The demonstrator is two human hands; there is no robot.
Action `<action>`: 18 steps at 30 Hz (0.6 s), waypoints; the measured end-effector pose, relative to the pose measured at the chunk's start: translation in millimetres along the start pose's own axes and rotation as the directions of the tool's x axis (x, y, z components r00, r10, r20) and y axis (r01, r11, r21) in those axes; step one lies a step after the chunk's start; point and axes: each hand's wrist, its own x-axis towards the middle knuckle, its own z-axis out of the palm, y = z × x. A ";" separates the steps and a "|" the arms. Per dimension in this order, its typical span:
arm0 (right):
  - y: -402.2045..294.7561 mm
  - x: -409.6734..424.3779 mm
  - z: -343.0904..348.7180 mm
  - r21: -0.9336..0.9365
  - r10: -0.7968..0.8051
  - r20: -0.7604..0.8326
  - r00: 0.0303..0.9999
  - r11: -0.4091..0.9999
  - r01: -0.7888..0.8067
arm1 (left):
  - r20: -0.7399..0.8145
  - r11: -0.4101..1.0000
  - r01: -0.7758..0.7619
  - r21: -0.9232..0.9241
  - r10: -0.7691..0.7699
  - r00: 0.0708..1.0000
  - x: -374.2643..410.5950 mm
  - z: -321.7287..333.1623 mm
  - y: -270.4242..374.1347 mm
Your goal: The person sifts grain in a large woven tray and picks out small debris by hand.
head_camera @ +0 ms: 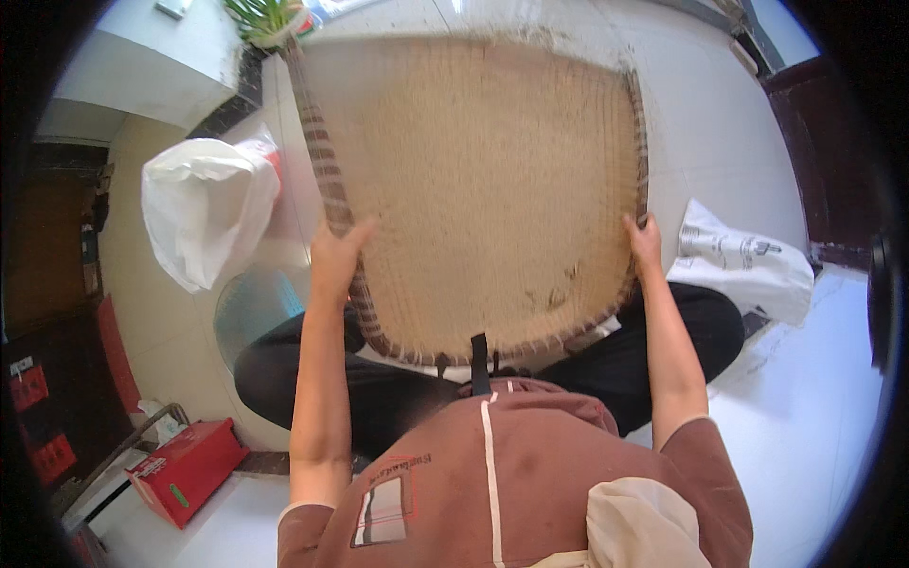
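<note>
A woven bamboo winnowing basket (490, 184) spans the space before me, its dark rim bound with pale lashing. My left hand (337, 255) grips the left rim, thumb over the inner side; it looks slightly blurred. On the opposite side my right hand (643, 245) is closed around the right rim. A few dark bits (557, 287) lie on the weave near the rounded end closest to me. Dark specks show along the far, open edge, and some appear on the tiles beyond it. The basket's far left corner is blurred.
At the left an open white plastic bag (209, 209) stands on the tiled floor, above a round bluish translucent object (256, 312). A white printed sack (746, 259) lies right. Also around me are a red box (188, 468) and a potted plant (266, 21).
</note>
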 end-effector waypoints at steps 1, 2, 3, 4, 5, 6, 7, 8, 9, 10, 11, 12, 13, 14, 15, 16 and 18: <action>1.0 10.9 2.1 -0.016 0.015 -0.024 1.000 1.000 -0.016 | -0.008 0.976 -0.030 -0.216 0.029 1.000 7.1 4.7 -4.0; 8.0 26.6 -1.6 -0.078 -0.062 -0.081 0.995 0.995 0.056 | -0.021 0.902 -0.049 -0.428 0.045 0.999 14.0 10.0 -11.4; -20.0 24.3 6.9 -0.100 -0.080 -0.054 0.995 0.992 0.074 | 0.067 0.833 0.066 -0.550 -0.035 0.997 23.0 -8.6 -29.2; -56.8 21.3 21.9 -0.108 -0.094 -0.020 0.995 0.990 0.092 | 0.150 0.743 0.179 -0.646 -0.106 0.983 32.9 -29.7 -53.5; -75.1 22.7 29.2 -0.163 -0.067 0.018 0.998 0.984 0.070 | 0.148 0.714 0.217 -0.665 -0.159 0.976 37.5 -37.8 -67.4; -87.3 28.1 31.8 -0.222 -0.052 0.045 0.998 0.973 0.060 | 0.150 0.678 0.245 -0.693 -0.197 0.969 45.1 -40.7 -79.0; -93.9 32.1 31.1 -0.198 -0.094 0.070 0.993 0.974 0.106 | 0.151 0.638 0.266 -0.723 -0.229 0.962 47.7 -38.2 -81.6; -99.8 35.7 32.1 -0.169 -0.140 0.096 0.986 0.973 0.155 | 0.111 0.641 0.237 -0.730 -0.231 0.967 48.7 -35.4 -82.5; -102.7 38.6 32.4 -0.138 -0.188 0.124 0.974 0.969 0.205 | 0.166 0.616 0.290 -0.733 -0.251 0.954 49.6 -31.6 -83.9; -101.1 48.8 28.6 -0.080 -0.117 0.139 0.983 0.988 0.129 | 0.226 0.588 0.342 -0.733 -0.262 0.938 58.6 -28.8 -85.9; -91.3 65.4 22.5 0.083 -0.030 0.207 0.978 0.996 0.013 | 0.284 0.560 0.390 -0.731 -0.270 0.920 64.9 -26.5 -86.2; -80.5 80.7 10.8 0.092 0.015 0.227 0.974 0.995 -0.036 | 0.263 0.609 0.364 -0.705 -0.252 0.931 65.6 -10.4 -79.8; -71.4 100.5 -1.0 0.109 0.049 0.244 0.969 0.991 -0.077 | 0.181 0.681 0.282 -0.676 -0.217 0.959 64.1 10.0 -75.1; -50.9 130.6 -18.5 0.033 0.033 0.247 0.968 0.999 -0.043 | 0.109 0.740 0.195 -0.644 -0.164 0.981 64.2 36.3 -67.2; -53.4 142.1 -18.0 0.019 0.037 0.252 0.967 0.999 -0.043 | 0.086 0.760 0.168 -0.628 -0.148 0.985 70.5 40.7 -64.4; -54.6 152.9 -20.2 0.002 0.042 0.255 0.966 0.999 -0.044 | 0.064 0.777 0.149 -0.612 -0.138 0.988 73.8 49.0 -61.7; -74.2 155.0 -9.0 0.116 -0.013 0.326 0.945 0.993 -0.026 | 0.127 0.727 0.243 -0.642 -0.212 0.969 82.2 45.1 -68.8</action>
